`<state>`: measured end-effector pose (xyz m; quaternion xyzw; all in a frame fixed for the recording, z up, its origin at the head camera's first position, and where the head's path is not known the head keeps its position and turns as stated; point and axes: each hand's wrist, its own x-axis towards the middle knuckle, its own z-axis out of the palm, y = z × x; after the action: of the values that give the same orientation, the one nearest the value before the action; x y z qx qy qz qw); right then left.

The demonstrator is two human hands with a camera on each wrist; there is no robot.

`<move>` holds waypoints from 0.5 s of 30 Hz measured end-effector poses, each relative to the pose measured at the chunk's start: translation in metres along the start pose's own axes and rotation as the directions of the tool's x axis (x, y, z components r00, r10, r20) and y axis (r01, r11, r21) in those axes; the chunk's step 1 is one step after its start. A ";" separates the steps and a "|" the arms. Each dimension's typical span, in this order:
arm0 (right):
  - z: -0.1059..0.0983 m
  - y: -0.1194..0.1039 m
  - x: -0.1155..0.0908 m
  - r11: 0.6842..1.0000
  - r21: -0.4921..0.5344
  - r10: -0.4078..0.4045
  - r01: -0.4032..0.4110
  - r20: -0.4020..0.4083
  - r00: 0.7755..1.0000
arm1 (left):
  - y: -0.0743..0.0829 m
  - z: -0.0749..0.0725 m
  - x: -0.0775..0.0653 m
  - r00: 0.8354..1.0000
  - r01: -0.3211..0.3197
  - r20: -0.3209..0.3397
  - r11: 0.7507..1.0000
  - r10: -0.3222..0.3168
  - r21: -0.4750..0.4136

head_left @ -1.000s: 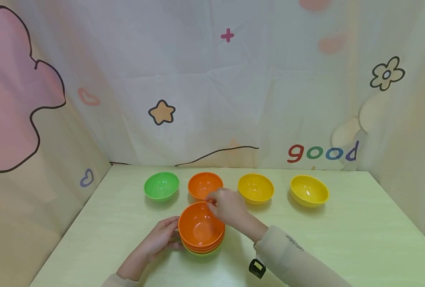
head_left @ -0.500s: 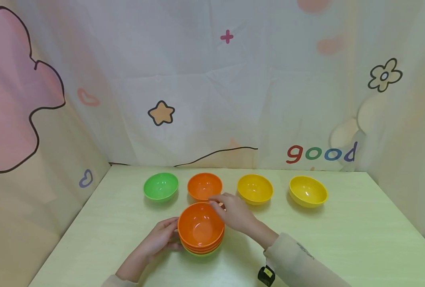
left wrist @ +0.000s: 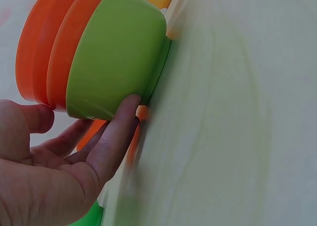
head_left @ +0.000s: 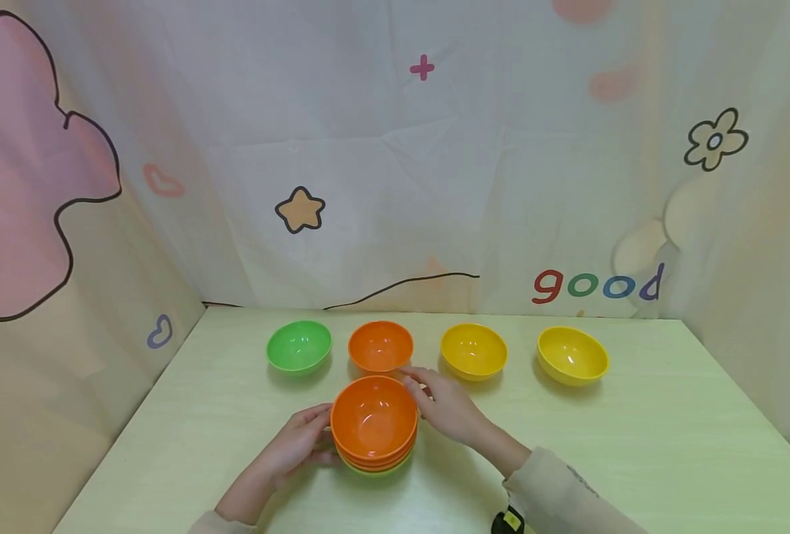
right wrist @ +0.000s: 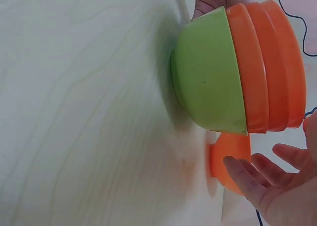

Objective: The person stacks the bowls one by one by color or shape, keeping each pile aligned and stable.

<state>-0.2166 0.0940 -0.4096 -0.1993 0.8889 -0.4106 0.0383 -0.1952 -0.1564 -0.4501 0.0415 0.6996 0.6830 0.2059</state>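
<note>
In front of me stands a stack of nested bowls: orange bowls (head_left: 374, 419) on top and a green bowl (left wrist: 119, 52) at the base. My left hand (head_left: 294, 445) rests against the stack's left side. In the left wrist view its thumb lies by the orange rims and its outstretched fingers touch the green wall. My right hand (head_left: 451, 406) is at the right of the upper rim, thumb close to the top orange bowl. In the right wrist view its fingers (right wrist: 242, 181) are spread and loosely bent, holding nothing.
Behind the stack, a row of single bowls crosses the pale table (head_left: 642, 437): a green one (head_left: 299, 348), an orange one (head_left: 380, 347) and two yellow ones, one nearer (head_left: 474, 352) and one farther right (head_left: 573, 357). A patterned curtain (head_left: 368, 148) surrounds the table.
My right hand has drawn back from the far rim of the top orange bowl to the stack's right side, its fingers loosening. The left hand and the stack have hardly moved.
</note>
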 end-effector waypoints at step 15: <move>0.006 0.007 -0.011 0.932 0.325 0.139 -0.158 0.082 0.987 | 0.001 0.001 -0.001 1.000 -0.006 0.003 1.000 0.006 0.001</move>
<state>-0.2078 0.0982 -0.4198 -0.1339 0.8186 -0.5438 0.1276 -0.1945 -0.1558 -0.4491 0.0447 0.6996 0.6831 0.2047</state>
